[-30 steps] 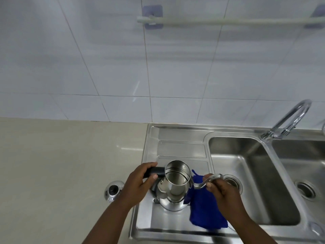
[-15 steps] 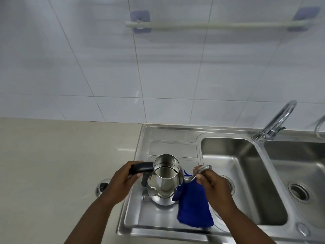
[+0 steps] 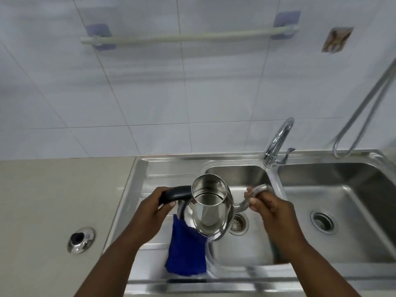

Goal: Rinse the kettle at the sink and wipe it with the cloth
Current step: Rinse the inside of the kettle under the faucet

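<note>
A shiny steel kettle [image 3: 209, 207] with no lid hangs in the air over the left edge of the left sink basin [image 3: 242, 249]. My left hand [image 3: 155, 207] grips its black handle. My right hand [image 3: 267, 207] holds the curved spout. The kettle's open mouth faces up towards me. A blue cloth [image 3: 186, 251] lies on the steel draining board just below and left of the kettle, beside the basin's rim.
The kettle's lid [image 3: 81, 240] with a black knob lies on the beige counter to the left. A chrome tap [image 3: 277, 142] stands between the two basins. The right basin [image 3: 342, 211] has a drain. A metal hose [image 3: 364, 112] hangs at the right. A towel rail [image 3: 188, 36] is on the tiled wall.
Both hands have carried the kettle to the right, off the draining board and over the left basin. The blue cloth has stayed on the draining board. The view has turned right.
</note>
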Action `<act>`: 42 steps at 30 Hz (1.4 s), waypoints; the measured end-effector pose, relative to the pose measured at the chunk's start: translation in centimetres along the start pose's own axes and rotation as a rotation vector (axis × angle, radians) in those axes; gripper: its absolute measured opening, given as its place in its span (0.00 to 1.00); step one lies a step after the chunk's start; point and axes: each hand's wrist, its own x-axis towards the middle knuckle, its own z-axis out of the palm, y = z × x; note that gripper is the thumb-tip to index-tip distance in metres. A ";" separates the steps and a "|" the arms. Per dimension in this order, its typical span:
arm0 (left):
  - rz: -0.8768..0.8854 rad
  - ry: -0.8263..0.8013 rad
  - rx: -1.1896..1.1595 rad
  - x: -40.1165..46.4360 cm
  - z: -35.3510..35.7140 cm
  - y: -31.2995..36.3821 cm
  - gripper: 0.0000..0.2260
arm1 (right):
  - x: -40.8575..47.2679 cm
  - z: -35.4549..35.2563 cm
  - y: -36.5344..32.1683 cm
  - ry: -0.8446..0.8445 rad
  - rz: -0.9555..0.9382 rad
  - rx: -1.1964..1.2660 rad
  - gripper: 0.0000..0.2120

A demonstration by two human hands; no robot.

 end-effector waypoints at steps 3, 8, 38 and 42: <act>0.002 -0.045 0.020 1.0 3.5 1.5 0.08 | 0.1 -3.5 1.3 0.020 -0.008 -0.060 0.12; -0.003 -0.075 0.020 2.7 8.8 3.3 0.07 | 1.1 -8.0 4.4 0.058 0.043 -0.163 0.11; -0.101 -0.083 0.047 12.2 17.1 3.4 0.06 | 20.4 -14.2 13.5 -0.121 0.001 -0.631 0.27; -0.112 -0.075 0.047 12.9 17.1 2.9 0.06 | 17.8 -13.9 15.2 -0.089 -0.101 -0.589 0.27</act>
